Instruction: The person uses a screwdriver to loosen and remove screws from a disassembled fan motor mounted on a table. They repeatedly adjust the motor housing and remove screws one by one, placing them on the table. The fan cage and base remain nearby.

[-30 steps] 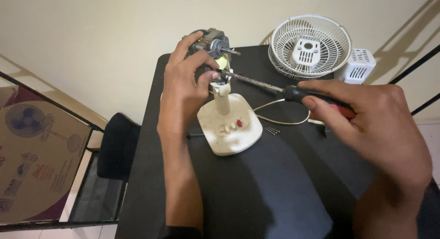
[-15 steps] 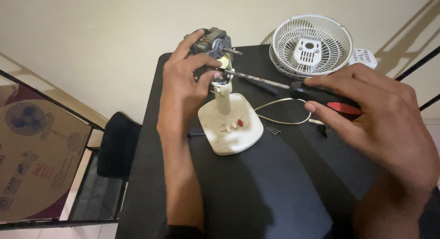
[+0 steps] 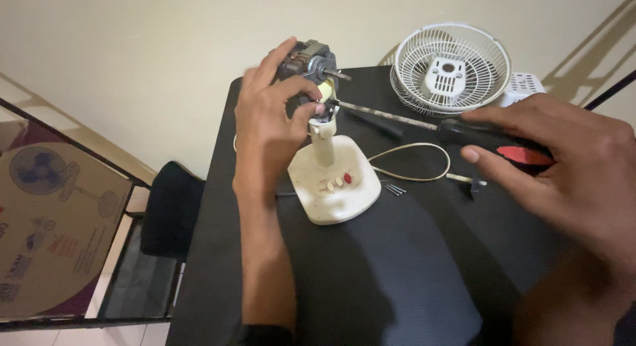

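- Leaning against the wall off the table's left edge: a cardboard box with a pedestal-fan drawing on its face; a dark chair seat sits between it and the table.
- Black table carries everything else; the surface looks finely ribbed.
- Left hand reaches up from the near edge, fingers curled around the bare fan motor near the far left corner. Thumb and forefinger pinch just below the motor, at the neck joint. Grip closed on the motor.
- Motor sits atop the cream fan stand, whose base rests left of the table's centre, with pale buttons and one red button on top.
- Screwdriver lies nearly level, its tip at the neck joint beside the left fingertips, its shaft running right to a black and red handle.
- Cream cord loops on the table just right of the base; small loose screws lie near the base's right edge.
- White fan grille rests at the far edge, a white ribbed part just beside it towards the far right corner.
- Right hand at the right edge, fingers loosely wrapped over the screwdriver handle, partly open, slightly blurred.
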